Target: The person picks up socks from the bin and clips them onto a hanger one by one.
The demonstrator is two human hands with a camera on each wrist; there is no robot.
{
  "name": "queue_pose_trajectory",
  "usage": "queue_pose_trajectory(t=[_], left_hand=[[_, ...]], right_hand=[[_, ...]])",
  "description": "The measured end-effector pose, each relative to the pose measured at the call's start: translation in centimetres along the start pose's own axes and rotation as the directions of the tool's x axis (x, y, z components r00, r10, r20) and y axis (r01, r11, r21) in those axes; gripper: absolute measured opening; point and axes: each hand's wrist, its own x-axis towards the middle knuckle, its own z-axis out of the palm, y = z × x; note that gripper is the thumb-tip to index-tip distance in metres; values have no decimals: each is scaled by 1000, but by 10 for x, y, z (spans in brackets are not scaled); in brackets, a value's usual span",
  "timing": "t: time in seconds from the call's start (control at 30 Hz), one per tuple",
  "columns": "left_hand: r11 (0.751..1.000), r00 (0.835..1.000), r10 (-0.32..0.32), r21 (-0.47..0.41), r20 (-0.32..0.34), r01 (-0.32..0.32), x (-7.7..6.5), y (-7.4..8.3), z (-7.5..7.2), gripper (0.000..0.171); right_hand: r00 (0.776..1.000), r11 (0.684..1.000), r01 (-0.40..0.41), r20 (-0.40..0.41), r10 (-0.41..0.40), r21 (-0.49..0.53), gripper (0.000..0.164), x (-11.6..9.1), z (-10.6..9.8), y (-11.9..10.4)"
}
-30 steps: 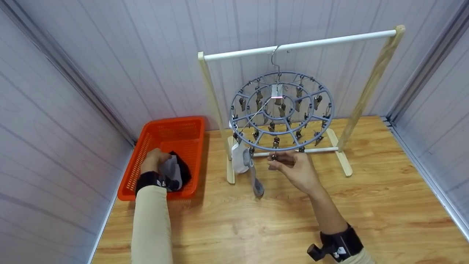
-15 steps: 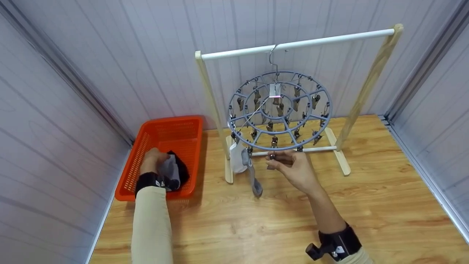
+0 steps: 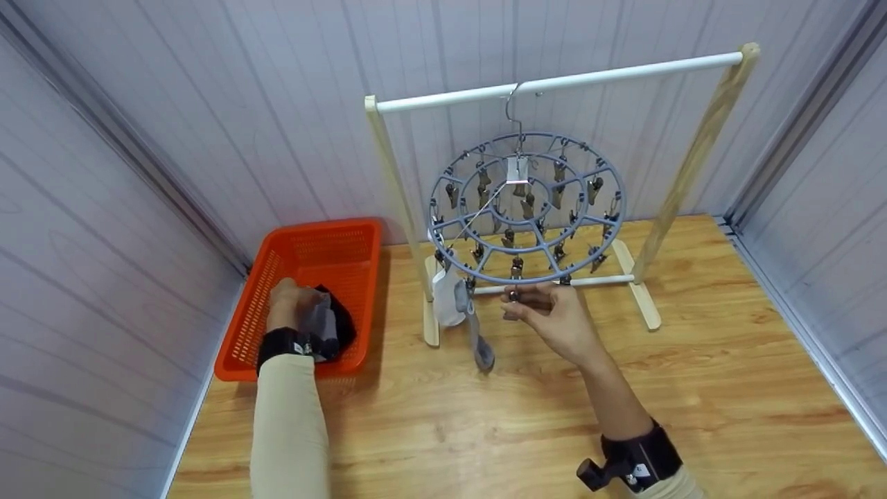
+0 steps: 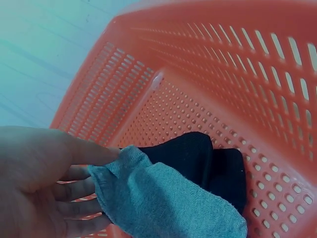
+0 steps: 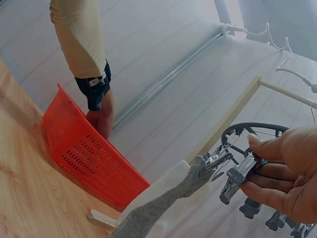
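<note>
My left hand [image 3: 290,305] is down in the orange basket [image 4: 237,94], pinching the edge of a grey sock [image 4: 163,198] between thumb and fingers. Black fabric [image 4: 188,153] lies beneath that sock on the basket floor. At the front rim of the round clip hanger [image 3: 478,274], my right hand [image 3: 558,315] pinches a metal clip [image 5: 240,171] between thumb and fingertips. Left of that hand, another grey sock [image 3: 476,339] and a white sock [image 3: 448,298] hang from neighbouring clips. In the right wrist view, the hanging grey sock [image 5: 163,203] partly covers the white one.
The hanger hooks over the white bar [image 3: 624,71] of a wooden-legged rack [image 3: 693,170]. Several loose clips dangle across its rings. Wood-grain flooring [image 3: 485,430] lies in front, and panelled walls [image 3: 277,104] close in behind and on both sides.
The head view has shifted slightly. The grey sock at my left hand has turned a little and shows narrower. My right hand keeps its pinch on the clip.
</note>
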Motion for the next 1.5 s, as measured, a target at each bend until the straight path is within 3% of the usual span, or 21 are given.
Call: queue_pose_trajectory(t=[0.2,0.5,0.7,0.77,0.93,1.07,1.23,1.33,1.5], left_hand=[[995,996,37,99,-76,-30,4,-7,-2,36],[999,996,18,-31,-87,-21,1,-16,-9,38],[994,988,108,9,-109,-108,1,-10,-15,26],[989,980,148,28,-132,-146,-3,-6,-17,30],[972,954,219,-38,-202,-231,-17,3,-20,37],[950,914,269,-75,-305,-305,-32,10,-21,32],[898,850,312,-160,-425,-410,-53,17,-22,30],[869,796,331,-165,-507,-467,-68,23,-22,30],[823,681,358,-128,-639,-553,-95,33,-15,27]], right_hand=[[1000,1000,11,-8,-11,-12,27,0,1,1],[1000,1000,12,-8,-12,-6,28,1,3,1],[1000,1000,25,-10,-25,-15,27,2,2,1],[1000,999,29,-7,-29,-20,28,2,3,1],[1000,999,23,-8,-23,-34,28,1,3,1],[1000,999,23,-13,-24,-35,30,1,3,0],[999,998,50,-7,-50,-31,29,1,4,0],[998,998,54,-10,-55,-28,29,1,5,0],[998,998,53,-16,-53,-14,28,1,5,-1]])
